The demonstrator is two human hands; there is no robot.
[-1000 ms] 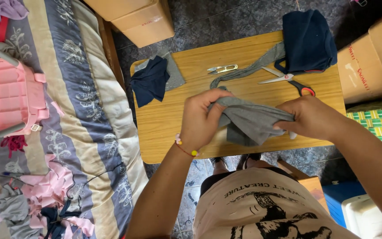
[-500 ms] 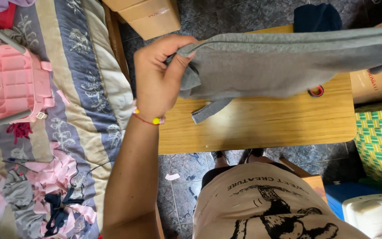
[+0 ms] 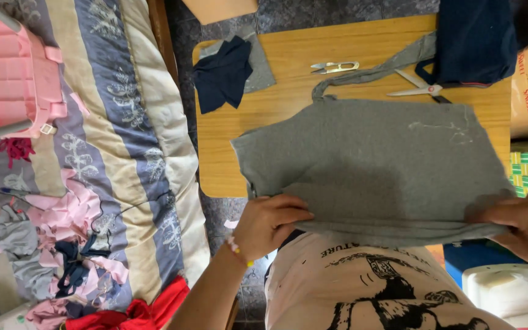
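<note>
Far off to the left of our left hand [image 3: 268,221] lies a striped quilt [image 3: 102,122] with a pink bag [image 3: 10,76] on it and a heap of pink, grey and red cloth scraps [image 3: 62,256] nearer us. The left hand pinches the near left edge of the grey cloth [image 3: 368,165] — thumb on top, fingers curled under — just past the near edge of the wooden table [image 3: 264,116]. Beyond that hand, on the table's far left corner, sits a dark blue scrap [image 3: 224,73] on a small grey piece. The grey cloth is spread flat across the table between both hands, its near edge hanging toward our lap. Beyond its far edge lie small thread snips [image 3: 335,66], then scissors [image 3: 415,88], and a folded navy garment [image 3: 475,40] with a grey strip running to it. Our right hand [image 3: 524,223] grips the cloth's near right corner — closed on it, off the table's edge.
</note>
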